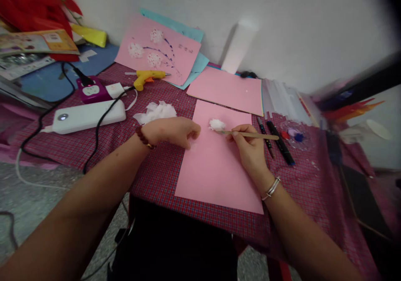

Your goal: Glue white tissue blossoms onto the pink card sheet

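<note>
A sheet of pink paper (216, 168) lies in front of me with a fluffy white tuft (216, 124) on its upper part. My right hand (249, 147) pinches a flat wooden stick (258, 135), whose left end reaches the lower edge of the tuft. Over the paper's left edge, my left hand (180, 131) has its fingers curled together. Something pale and thin shows just under those fingertips, too faint to name. Beyond the left hand sits a loose pile of thin white paper pieces (158, 112).
Behind stand a pink picture with white flowers (163, 49) and stacked pink sheets (228, 90). A yellow glue gun (147, 78), a purple socket block (92, 89) and a white power bank (89, 116) with cables are left. Pens (280, 143) and a paint dish (294, 134) are right.
</note>
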A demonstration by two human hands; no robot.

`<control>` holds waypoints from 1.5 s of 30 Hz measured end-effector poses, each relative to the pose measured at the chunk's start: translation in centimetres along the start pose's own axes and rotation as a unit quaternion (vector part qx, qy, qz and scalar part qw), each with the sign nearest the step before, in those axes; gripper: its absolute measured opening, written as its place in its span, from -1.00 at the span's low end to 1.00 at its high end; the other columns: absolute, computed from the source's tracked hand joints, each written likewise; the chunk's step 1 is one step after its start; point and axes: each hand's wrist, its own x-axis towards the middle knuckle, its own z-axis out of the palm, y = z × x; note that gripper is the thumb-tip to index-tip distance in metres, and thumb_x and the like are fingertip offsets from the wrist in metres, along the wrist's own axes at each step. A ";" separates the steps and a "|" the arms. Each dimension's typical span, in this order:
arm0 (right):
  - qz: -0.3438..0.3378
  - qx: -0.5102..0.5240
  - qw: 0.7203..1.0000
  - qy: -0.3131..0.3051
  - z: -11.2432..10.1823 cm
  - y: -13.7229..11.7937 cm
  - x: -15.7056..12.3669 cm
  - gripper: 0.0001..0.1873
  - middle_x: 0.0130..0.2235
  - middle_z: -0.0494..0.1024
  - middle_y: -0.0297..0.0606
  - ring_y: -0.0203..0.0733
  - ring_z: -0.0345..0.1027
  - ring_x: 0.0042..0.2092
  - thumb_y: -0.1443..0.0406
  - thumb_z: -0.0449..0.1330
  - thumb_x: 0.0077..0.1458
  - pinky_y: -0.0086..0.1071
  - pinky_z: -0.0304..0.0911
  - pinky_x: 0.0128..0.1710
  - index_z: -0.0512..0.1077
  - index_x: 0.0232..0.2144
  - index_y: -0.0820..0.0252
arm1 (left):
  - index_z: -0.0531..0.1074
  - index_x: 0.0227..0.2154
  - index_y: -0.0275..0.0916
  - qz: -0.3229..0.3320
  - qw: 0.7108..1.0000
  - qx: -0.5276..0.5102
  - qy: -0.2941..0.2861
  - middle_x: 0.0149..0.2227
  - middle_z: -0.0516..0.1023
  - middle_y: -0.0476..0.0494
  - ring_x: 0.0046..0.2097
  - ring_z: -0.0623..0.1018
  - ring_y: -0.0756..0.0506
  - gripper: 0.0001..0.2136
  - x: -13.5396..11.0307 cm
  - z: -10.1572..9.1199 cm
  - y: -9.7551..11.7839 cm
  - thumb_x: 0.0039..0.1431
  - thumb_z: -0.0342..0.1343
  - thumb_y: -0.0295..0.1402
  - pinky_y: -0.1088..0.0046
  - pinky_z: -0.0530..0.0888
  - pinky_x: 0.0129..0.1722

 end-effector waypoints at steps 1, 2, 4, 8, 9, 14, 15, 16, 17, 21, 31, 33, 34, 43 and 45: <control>0.002 -0.003 1.000 -0.004 0.0 0.0 0.0 -0.97 -0.48 0.47 -0.38 -0.27 0.36 -0.41 0.31 0.19 0.05 -0.33 0.28 -0.36 0.38 -0.41 0.09 | 0.41 -0.36 -0.28 0.000 1.000 0.017 0.003 -0.43 0.46 -0.03 -0.45 0.34 0.02 -0.81 0.0 0.2 0.2 -0.14 0.09 -0.42 0.50 0.18 -0.48; 0.004 -0.006 1.000 -0.008 0.0 -0.1 0.0 -0.97 -0.48 0.47 -0.38 -0.28 0.36 -0.41 0.31 0.19 0.05 -0.34 0.28 -0.35 0.38 -0.41 0.10 | 0.41 -0.38 -0.28 0.002 1.000 0.028 0.004 -0.44 0.46 -0.03 -0.45 0.33 0.02 -0.82 0.1 0.3 0.3 -0.14 0.08 -0.44 0.50 0.17 -0.48; 0.006 -0.015 1.000 -0.013 0.1 -0.1 -0.1 -0.96 -0.48 0.47 -0.39 -0.29 0.36 -0.41 0.31 0.19 0.04 -0.35 0.28 -0.36 0.37 -0.42 0.10 | 0.41 -0.45 -0.28 0.019 0.999 0.031 -0.004 -0.46 0.44 -0.03 -0.46 0.32 0.02 -0.87 0.2 0.7 0.4 -0.15 0.05 -0.49 0.49 0.18 -0.48; 0.008 -0.038 0.999 -0.009 0.1 0.1 -0.1 -0.95 -0.48 0.46 -0.39 -0.28 0.36 -0.42 0.30 0.19 0.02 -0.36 0.27 -0.39 0.36 -0.44 0.12 | 0.37 -0.58 -0.27 0.057 0.997 -0.043 0.000 -0.49 0.42 -0.02 -0.48 0.32 0.04 -0.92 0.6 0.9 0.2 -0.19 0.02 -0.54 0.51 0.22 -0.47; 0.007 -0.045 0.999 -0.002 0.0 0.2 -0.1 -0.95 -0.48 0.46 -0.39 -0.28 0.36 -0.43 0.31 0.18 0.02 -0.36 0.26 -0.40 0.35 -0.44 0.13 | 0.38 -0.58 -0.27 0.059 0.996 -0.073 0.009 -0.50 0.42 -0.01 -0.49 0.33 0.04 -0.92 0.6 0.8 0.1 -0.19 0.03 -0.53 0.52 0.23 -0.47; 0.008 -0.057 0.998 0.029 -0.3 0.3 0.2 -0.94 -0.52 0.44 -0.40 -0.29 0.34 -0.45 0.32 0.17 0.01 -0.37 0.25 -0.42 0.33 -0.46 0.14 | 0.37 -0.54 -0.27 0.047 0.974 -0.208 0.075 -0.57 0.38 0.03 -0.53 0.32 0.06 -0.96 1.1 0.2 0.2 -0.07 0.06 -0.42 0.55 0.23 -0.51; 0.007 -0.055 0.998 0.025 -0.3 0.3 0.2 -0.94 -0.51 0.45 -0.39 -0.29 0.35 -0.45 0.32 0.17 0.02 -0.37 0.26 -0.41 0.33 -0.46 0.14 | 0.37 -0.53 -0.27 0.040 0.968 -0.227 0.094 -0.58 0.37 0.03 -0.53 0.31 0.07 -0.95 1.3 0.2 0.3 -0.05 0.06 -0.41 0.55 0.22 -0.52; 0.005 -0.053 0.998 0.022 -0.3 0.3 0.3 -0.94 -0.50 0.45 -0.38 -0.28 0.35 -0.44 0.32 0.17 0.02 -0.36 0.26 -0.40 0.33 -0.46 0.14 | 0.38 -0.52 -0.28 0.034 0.963 -0.242 0.113 -0.58 0.37 0.03 -0.53 0.31 0.07 -0.93 1.6 0.4 0.4 -0.04 0.06 -0.40 0.56 0.21 -0.52; 0.003 -0.050 0.999 0.020 -0.3 0.3 0.4 -0.94 -0.49 0.46 -0.38 -0.28 0.35 -0.43 0.32 0.17 0.02 -0.35 0.27 -0.39 0.34 -0.45 0.13 | 0.39 -0.51 -0.30 0.027 0.959 -0.251 0.130 -0.58 0.37 0.03 -0.53 0.31 0.08 -0.92 2.0 0.6 0.5 -0.02 0.06 -0.40 0.56 0.21 -0.52; -0.001 -0.030 0.999 0.027 -0.4 0.6 0.6 -0.95 -0.49 0.45 -0.38 -0.27 0.35 -0.43 0.31 0.18 0.02 -0.35 0.27 -0.39 0.34 -0.43 0.13 | 0.43 -0.35 -0.33 0.005 0.956 -0.208 0.207 -0.54 0.37 0.04 -0.49 0.33 0.06 -0.84 3.8 2.1 0.8 -0.06 0.09 -0.45 0.56 0.22 -0.51; -0.001 -0.007 0.999 0.054 -0.6 0.0 0.0 -0.96 -0.52 0.42 -0.41 -0.31 0.34 -0.46 0.35 0.15 0.02 -0.37 0.27 -0.39 0.33 -0.45 0.14 | 0.29 -0.15 -0.25 0.026 0.967 -0.096 0.236 -0.46 0.41 0.04 -0.41 0.41 0.02 -0.66 5.7 3.7 1.0 -0.06 0.01 -0.57 0.53 0.27 -0.42; -0.004 -0.001 0.998 0.057 -0.6 -0.1 -0.1 -0.95 -0.53 0.42 -0.42 -0.32 0.34 -0.46 0.35 0.15 0.02 -0.38 0.27 -0.39 0.32 -0.46 0.14 | 0.30 -0.21 -0.24 0.022 0.965 -0.090 0.244 -0.46 0.40 0.03 -0.42 0.40 0.01 -0.71 5.8 3.7 1.0 -0.06 0.03 -0.55 0.52 0.26 -0.43; -0.004 -0.002 0.998 0.057 -0.6 -0.1 -0.1 -0.95 -0.53 0.42 -0.42 -0.32 0.34 -0.47 0.35 0.15 0.01 -0.38 0.28 -0.39 0.32 -0.46 0.14 | 0.30 -0.26 -0.24 0.018 0.964 -0.090 0.248 -0.47 0.39 0.03 -0.43 0.39 0.01 -0.75 5.7 3.8 1.0 -0.07 0.05 -0.53 0.52 0.25 -0.44; -0.015 -0.027 0.999 0.028 -0.4 -0.3 -0.4 -0.96 -0.50 0.44 -0.40 -0.30 0.36 -0.44 0.32 0.14 0.03 -0.35 0.30 -0.37 0.32 -0.44 0.13 | 0.32 -0.45 -0.26 0.011 0.952 -0.122 0.281 -0.49 0.40 0.02 -0.44 0.37 0.04 -0.87 5.2 4.1 0.7 -0.09 -0.03 -0.58 0.55 0.25 -0.45; -0.017 -0.028 0.999 0.018 -0.2 -0.4 -0.5 -0.97 -0.48 0.45 -0.39 -0.30 0.37 -0.42 0.32 0.15 0.03 -0.35 0.31 -0.36 0.34 -0.43 0.14 | 0.33 -0.46 -0.26 0.003 0.949 -0.125 0.289 -0.50 0.40 0.02 -0.44 0.37 0.04 -0.88 5.3 4.0 0.9 -0.07 -0.03 -0.57 0.54 0.25 -0.45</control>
